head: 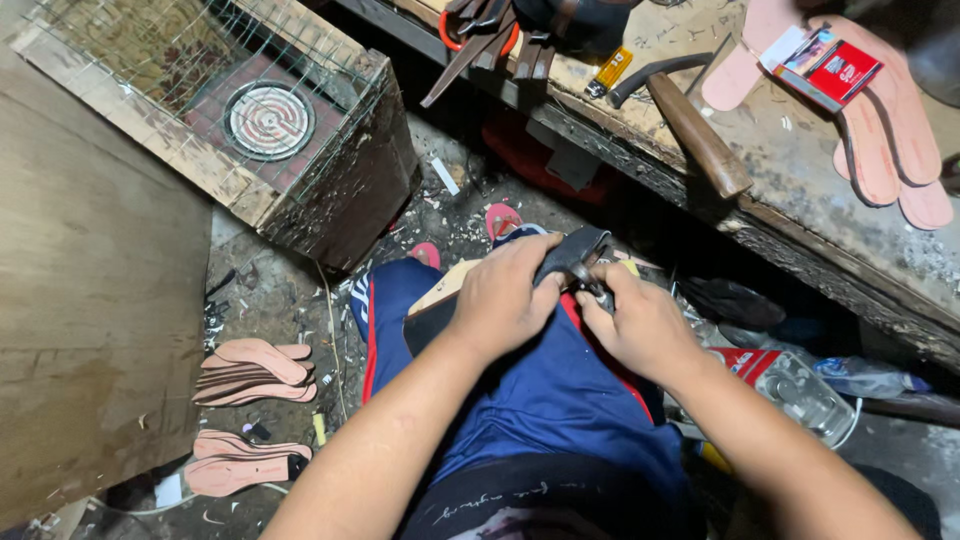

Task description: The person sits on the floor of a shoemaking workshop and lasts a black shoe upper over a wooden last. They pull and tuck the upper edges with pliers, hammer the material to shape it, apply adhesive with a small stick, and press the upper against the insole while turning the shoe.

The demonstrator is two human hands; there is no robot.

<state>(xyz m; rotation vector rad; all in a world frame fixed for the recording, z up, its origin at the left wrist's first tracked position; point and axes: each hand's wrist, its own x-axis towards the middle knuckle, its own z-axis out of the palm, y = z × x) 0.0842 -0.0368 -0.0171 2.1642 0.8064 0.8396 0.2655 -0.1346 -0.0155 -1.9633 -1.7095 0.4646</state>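
Both hands on lap over blue trousers. Left hand fingers curled tight round dark shoe upper, pinning it on tan sole board. Right hand closed on small metal tool, tip at upper's edge, just beside left fingers. Risk imo: tool slips off edge → nicks left fingers or trousers, since grip is v close to tip. Around: workbench w/ hammer, pink insole cutouts, red pack; more insoles on floor; wire-mesh box w/ heater coil; bench edge crowds the knees
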